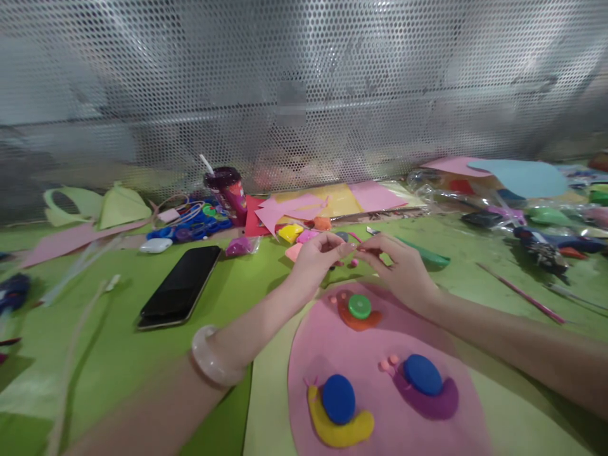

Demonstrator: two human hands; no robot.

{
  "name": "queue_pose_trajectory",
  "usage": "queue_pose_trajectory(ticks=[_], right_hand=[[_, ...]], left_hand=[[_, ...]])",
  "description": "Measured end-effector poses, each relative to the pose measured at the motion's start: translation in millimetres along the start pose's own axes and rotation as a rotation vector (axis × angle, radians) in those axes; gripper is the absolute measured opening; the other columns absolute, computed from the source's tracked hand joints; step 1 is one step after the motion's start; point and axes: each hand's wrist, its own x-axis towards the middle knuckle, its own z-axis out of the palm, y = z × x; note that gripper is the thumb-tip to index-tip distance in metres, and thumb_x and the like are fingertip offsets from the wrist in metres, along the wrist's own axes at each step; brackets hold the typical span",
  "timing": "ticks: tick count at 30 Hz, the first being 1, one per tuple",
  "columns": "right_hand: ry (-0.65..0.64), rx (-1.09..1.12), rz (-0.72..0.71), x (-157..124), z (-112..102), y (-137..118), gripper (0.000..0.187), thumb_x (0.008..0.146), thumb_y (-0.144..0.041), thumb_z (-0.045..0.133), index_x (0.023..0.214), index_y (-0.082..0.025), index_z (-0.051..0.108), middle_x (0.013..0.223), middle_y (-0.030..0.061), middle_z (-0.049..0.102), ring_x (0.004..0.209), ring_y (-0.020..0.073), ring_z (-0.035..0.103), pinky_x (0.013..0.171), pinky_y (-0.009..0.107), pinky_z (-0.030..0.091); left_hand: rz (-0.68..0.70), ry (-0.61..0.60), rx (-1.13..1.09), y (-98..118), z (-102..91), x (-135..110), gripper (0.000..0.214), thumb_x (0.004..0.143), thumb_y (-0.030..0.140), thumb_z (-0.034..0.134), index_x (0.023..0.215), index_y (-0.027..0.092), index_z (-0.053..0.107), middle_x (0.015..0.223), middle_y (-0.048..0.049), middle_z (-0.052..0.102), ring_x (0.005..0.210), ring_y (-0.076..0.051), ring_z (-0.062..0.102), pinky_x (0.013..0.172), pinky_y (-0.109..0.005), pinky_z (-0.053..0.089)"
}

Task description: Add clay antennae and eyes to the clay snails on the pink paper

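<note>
My left hand [317,258] and my right hand [403,267] meet fingertip to fingertip above the far edge of a pink paper oval [380,345]. Both are closed in a pinch; whatever small piece lies between the fingertips is too small to make out. A small pink clay ball [354,262] shows just below them. On the oval are clay snails: an orange snail [363,323] with a green cap [360,306], a yellow snail [339,435] with a blue cap [339,399], and a purple snail [439,402] with a blue cap [422,374].
Left of my hands lies a black phone [183,285], with a white earbud case [156,246] beyond it. A drink cup with a straw [228,193] stands near the perforated metal wall [304,95]. Yellow clay [290,233] and a paintbrush [522,294] lie on the green table.
</note>
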Motion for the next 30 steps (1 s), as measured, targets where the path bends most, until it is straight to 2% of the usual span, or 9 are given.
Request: queue_pose_trajectory(ticks=[4, 9, 13, 16, 17, 20, 22, 26, 30], right_hand=[[0.018, 0.013, 0.019, -0.8, 0.7, 2.4, 0.009, 0.086, -0.023, 0.052, 0.085, -0.022, 0.061, 0.081, 0.0025, 0.064, 0.073, 0.0158, 0.061, 0.065, 0.03, 0.05], [0.009, 0.027, 0.042, -0.1, -0.2, 1.0, 0.018, 0.09, -0.021, 0.044, 0.09, -0.021, 0.061, 0.081, 0.0033, 0.064, 0.073, 0.0153, 0.061, 0.066, 0.03, 0.049], [0.013, 0.018, 0.044, -0.5, 0.4, -0.9, 0.01, 0.083, -0.025, 0.057, 0.074, -0.021, 0.058, 0.068, -0.0003, 0.059, 0.06, 0.0128, 0.055, 0.056, 0.026, 0.046], [0.057, 0.042, 0.045, -1.3, 1.0, -0.1, 0.005, 0.08, -0.022, 0.062, 0.077, -0.021, 0.058, 0.071, -0.0005, 0.06, 0.064, 0.0136, 0.056, 0.058, 0.026, 0.047], [0.057, 0.048, 0.037, -1.7, 0.8, 0.2, 0.001, 0.081, -0.021, 0.06, 0.08, -0.021, 0.059, 0.074, 0.0002, 0.061, 0.067, 0.014, 0.057, 0.06, 0.027, 0.047], [0.007, 0.064, 0.005, -2.8, -0.9, 0.3, 0.016, 0.089, -0.019, 0.046, 0.095, -0.022, 0.061, 0.084, 0.0023, 0.063, 0.07, 0.0133, 0.059, 0.064, 0.028, 0.048], [-0.021, 0.062, 0.0, -3.3, -1.9, -0.4, 0.019, 0.091, -0.02, 0.043, 0.094, -0.022, 0.062, 0.082, 0.0024, 0.063, 0.069, 0.0127, 0.059, 0.063, 0.028, 0.048], [0.019, 0.054, -0.034, -4.0, -1.7, -1.8, 0.01, 0.083, -0.026, 0.06, 0.075, -0.021, 0.056, 0.071, -0.0002, 0.06, 0.062, 0.0126, 0.055, 0.056, 0.026, 0.046], [0.03, 0.071, -0.19, -3.6, -4.7, -9.7, 0.008, 0.082, -0.016, 0.06, 0.085, -0.022, 0.056, 0.082, 0.0013, 0.062, 0.077, 0.0139, 0.06, 0.067, 0.027, 0.049]], left_hand=[[-0.021, -0.032, 0.013, 2.3, 0.2, -0.8, 0.024, 0.063, 0.036, 0.074, 0.073, 0.017, 0.064, 0.072, 0.0003, 0.064, 0.064, -0.01, 0.057, 0.059, -0.022, 0.042], [-0.083, 0.015, -0.095, 5.1, 0.6, -0.2, 0.025, 0.071, 0.041, 0.067, 0.077, 0.017, 0.069, 0.076, -0.0041, 0.067, 0.071, -0.014, 0.06, 0.061, -0.024, 0.045], [-0.079, 0.008, -0.103, 3.1, 0.3, 1.2, 0.024, 0.068, 0.039, 0.071, 0.073, 0.016, 0.067, 0.072, -0.0027, 0.065, 0.066, -0.011, 0.058, 0.06, -0.023, 0.045], [-0.065, 0.015, -0.063, 2.7, 0.2, 1.0, 0.02, 0.062, 0.03, 0.076, 0.071, 0.016, 0.066, 0.072, -0.0003, 0.065, 0.064, -0.009, 0.057, 0.059, -0.021, 0.044], [-0.067, 0.009, -0.059, 3.2, 0.3, 0.6, 0.02, 0.062, 0.03, 0.076, 0.072, 0.016, 0.066, 0.072, -0.0003, 0.065, 0.063, -0.009, 0.057, 0.059, -0.021, 0.043], [-0.088, -0.037, -0.078, 5.6, 0.5, -0.4, 0.023, 0.067, 0.036, 0.072, 0.079, 0.017, 0.068, 0.077, -0.0026, 0.068, 0.063, -0.01, 0.059, 0.059, -0.023, 0.044], [-0.094, -0.052, -0.081, 6.3, 0.2, -0.4, 0.026, 0.069, 0.038, 0.07, 0.083, 0.017, 0.069, 0.081, -0.004, 0.069, 0.065, -0.011, 0.06, 0.06, -0.023, 0.044], [-0.059, 0.005, -0.044, 2.6, -1.5, 2.3, 0.026, 0.06, 0.035, 0.077, 0.072, 0.016, 0.065, 0.069, -0.0001, 0.064, 0.063, -0.01, 0.057, 0.057, -0.021, 0.043], [-0.054, -0.042, -0.041, 0.9, -2.0, 3.9, 0.026, 0.063, 0.036, 0.075, 0.077, 0.016, 0.066, 0.074, -0.0012, 0.065, 0.067, -0.011, 0.059, 0.058, -0.021, 0.043]])
